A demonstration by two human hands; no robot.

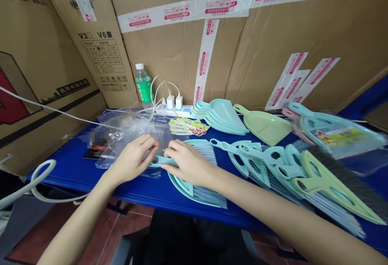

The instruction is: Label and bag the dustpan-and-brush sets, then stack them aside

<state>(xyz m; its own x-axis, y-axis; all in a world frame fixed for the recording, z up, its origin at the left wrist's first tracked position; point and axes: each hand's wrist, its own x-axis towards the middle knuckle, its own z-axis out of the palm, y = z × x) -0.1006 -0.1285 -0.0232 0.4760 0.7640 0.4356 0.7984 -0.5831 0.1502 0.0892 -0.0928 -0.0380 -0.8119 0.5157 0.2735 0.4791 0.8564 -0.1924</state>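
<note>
One blue handle (158, 160) between left hand (141, 155) and right hand (185, 159)

The right hand has its thumb and curled fingers clamped on the handle, near the middle of the frame. The left fingertips are drawn together at its far end; whether they pinch it or the film around it, I cannot tell. Beyond the right hand, the blue brush (210, 194) lies on a matching dustpan (177, 185), low in the centre and close to the front edge of the blue table (68, 176). The right forearm crosses the bristles. If that forearm presses down, it could bend them; if the right fingers slacken, brush and dustpan could slip apart or tip over the edge.

Just past the hands, left of centre, clear plastic bags (113, 139) lie crumpled; a thin one may cling to the fingers or snag the handle. Behind are printed cards (189, 127), a power strip (185, 111) and a bottle (144, 87); a tug on the white cables (154, 95) could topple the bottle.

Right of centre stand stacked blue dustpans (226, 115) and a green dustpan (266, 125). At lower right, overlapping brushes (273, 157) lie near the right arm, so a wide elbow swing could scatter them.
</note>
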